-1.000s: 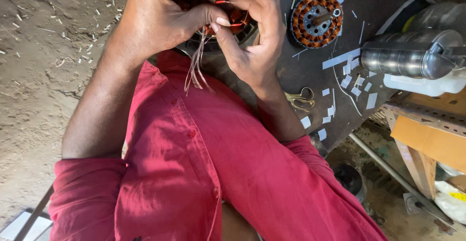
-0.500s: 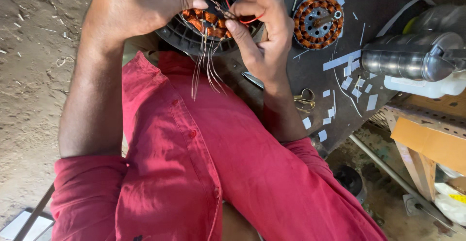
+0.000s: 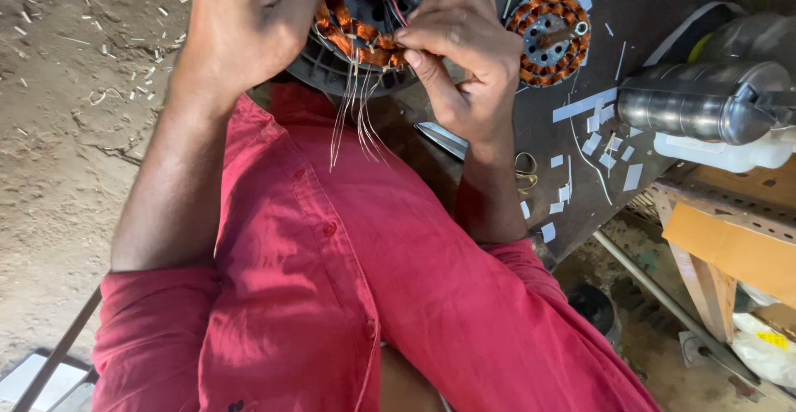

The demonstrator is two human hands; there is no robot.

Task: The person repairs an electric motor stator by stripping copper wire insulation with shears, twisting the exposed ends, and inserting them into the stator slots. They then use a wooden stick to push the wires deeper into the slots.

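My left hand grips the rim of a round dark motor stator ringed with copper coils, held above my red shirt. My right hand pinches at the coils on the stator's right side, near a red wire. A bunch of thin pale wire leads hangs down from the coils between both hands. The top of the stator is cut off by the frame edge.
A second, smaller copper-wound stator lies on the dark work board among white paper strips. Scissors lie under my right wrist. A shiny metal cylinder and a wooden frame stand to the right. Dirt floor lies on the left.
Both hands have spread apart on the stator, and its copper coils and hanging leads show more. My right fingers have shifted onto the coils.
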